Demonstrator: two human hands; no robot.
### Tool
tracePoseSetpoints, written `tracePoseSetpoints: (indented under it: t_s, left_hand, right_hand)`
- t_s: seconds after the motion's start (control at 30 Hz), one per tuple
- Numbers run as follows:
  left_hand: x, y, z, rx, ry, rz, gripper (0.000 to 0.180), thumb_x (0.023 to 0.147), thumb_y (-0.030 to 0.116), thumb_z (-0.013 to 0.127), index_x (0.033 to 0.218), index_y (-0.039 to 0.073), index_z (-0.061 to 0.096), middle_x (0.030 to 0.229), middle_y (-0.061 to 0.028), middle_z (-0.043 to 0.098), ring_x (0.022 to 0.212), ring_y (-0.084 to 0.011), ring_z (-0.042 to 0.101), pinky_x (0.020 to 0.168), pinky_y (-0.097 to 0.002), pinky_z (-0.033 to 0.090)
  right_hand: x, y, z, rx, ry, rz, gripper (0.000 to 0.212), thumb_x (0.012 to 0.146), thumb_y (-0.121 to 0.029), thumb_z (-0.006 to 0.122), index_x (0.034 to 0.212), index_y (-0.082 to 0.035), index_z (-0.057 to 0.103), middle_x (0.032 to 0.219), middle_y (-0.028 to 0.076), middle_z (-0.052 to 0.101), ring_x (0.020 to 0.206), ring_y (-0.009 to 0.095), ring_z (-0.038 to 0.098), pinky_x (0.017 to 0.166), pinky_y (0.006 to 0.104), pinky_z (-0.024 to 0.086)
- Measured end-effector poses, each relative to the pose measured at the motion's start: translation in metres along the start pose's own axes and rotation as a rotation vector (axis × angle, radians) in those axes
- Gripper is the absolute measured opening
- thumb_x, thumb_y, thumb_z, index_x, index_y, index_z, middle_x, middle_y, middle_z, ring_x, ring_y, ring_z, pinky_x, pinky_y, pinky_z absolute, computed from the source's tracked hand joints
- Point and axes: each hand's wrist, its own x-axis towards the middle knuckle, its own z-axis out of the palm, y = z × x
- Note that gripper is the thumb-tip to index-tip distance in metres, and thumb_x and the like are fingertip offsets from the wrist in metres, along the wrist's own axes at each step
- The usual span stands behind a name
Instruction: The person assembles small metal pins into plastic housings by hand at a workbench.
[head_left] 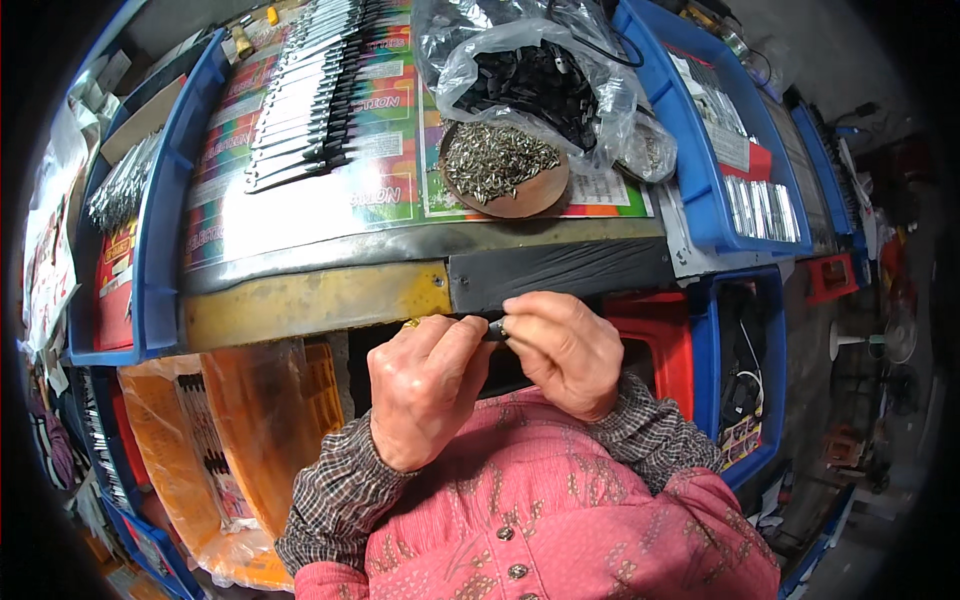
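Observation:
My left hand (425, 375) and my right hand (565, 350) meet in front of the table edge, fingers pinched together. Between their fingertips is a small black part (495, 330), mostly hidden by the fingers. Just beyond, a round shallow dish (530, 195) holds a heap of small shiny metal pins (490, 160), screws or rivets. Behind it, an open clear plastic bag (460, 65) is filled with small black pieces (535, 90). To the left on the tabletop lies a long row of slim silver pieces with black ends (305, 100).
Blue bins stand at the left (160, 240) and right (735, 215), holding metal pieces. Below the tabletop are an orange crate (270, 430) lined with plastic, a red stool-like object (665, 345) and another blue bin (710, 380). A black-covered strip (560, 270) runs along the table's front edge.

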Motion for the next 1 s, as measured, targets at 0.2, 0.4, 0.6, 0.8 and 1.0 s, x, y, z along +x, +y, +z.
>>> tracePoseSetpoints:
  t_s: [0.2, 0.4, 0.6, 0.8, 1.0]
  left_hand:
    - [0.001, 0.0, 0.001, -0.031, 0.013, -0.021, 0.022, 0.07, 0.003, 0.072, 0.09, 0.003, 0.063, 0.071, -0.0083, 0.058, 0.059, -0.0254, 0.058, 0.052, -0.0352, 0.047]
    - [-0.002, 0.0, 0.004, 0.016, 0.022, 0.016, 0.023, 0.069, 0.003, 0.073, 0.09, 0.004, 0.063, 0.072, -0.0077, 0.058, 0.059, -0.0245, 0.059, 0.052, -0.0347, 0.047]
    - [-0.001, 0.002, 0.002, 0.017, 0.028, 0.012, 0.024, 0.069, -0.001, 0.072, 0.091, 0.002, 0.064, 0.076, -0.0109, 0.063, 0.065, -0.0265, 0.064, 0.057, -0.0354, 0.05]
    - [0.007, -0.001, -0.008, 0.057, 0.002, 0.024, 0.023, 0.07, -0.001, 0.073, 0.091, 0.002, 0.064, 0.077, -0.0098, 0.064, 0.064, -0.0252, 0.063, 0.056, -0.0349, 0.05]
    - [0.03, -0.039, -0.035, 0.109, 0.048, 0.012, 0.019, 0.074, -0.002, 0.07, 0.092, 0.002, 0.064, 0.07, -0.0103, 0.061, 0.057, -0.0213, 0.06, 0.052, -0.0322, 0.047]
  right_hand:
    - [0.013, -0.004, -0.009, 0.257, -0.029, 0.382, 0.025, 0.086, -0.011, 0.069, 0.106, 0.002, 0.062, 0.087, 0.011, 0.063, 0.07, 0.017, 0.062, 0.063, 0.0264, 0.05]
    - [0.015, -0.013, -0.001, 0.668, -0.177, 0.933, 0.009, 0.089, -0.006, 0.065, 0.094, 0.001, 0.062, 0.075, 0.003, 0.061, 0.063, 0.006, 0.055, 0.054, 0.0221, 0.045]
    - [0.018, -0.009, -0.002, 0.802, -0.159, 0.925, 0.006, 0.091, -0.006, 0.062, 0.093, -0.001, 0.061, 0.075, -0.002, 0.06, 0.061, 0.0, 0.05, 0.051, 0.0176, 0.042]
    - [0.021, -0.009, -0.002, 0.578, -0.135, 0.73, 0.012, 0.089, -0.007, 0.065, 0.099, -0.001, 0.062, 0.077, 0.004, 0.063, 0.062, 0.006, 0.057, 0.056, 0.0216, 0.048]
    - [0.032, 0.005, -0.01, 0.334, -0.018, 0.601, 0.025, 0.084, -0.005, 0.07, 0.106, -0.001, 0.06, 0.076, 0.005, 0.062, 0.065, 0.007, 0.06, 0.058, 0.0231, 0.05]
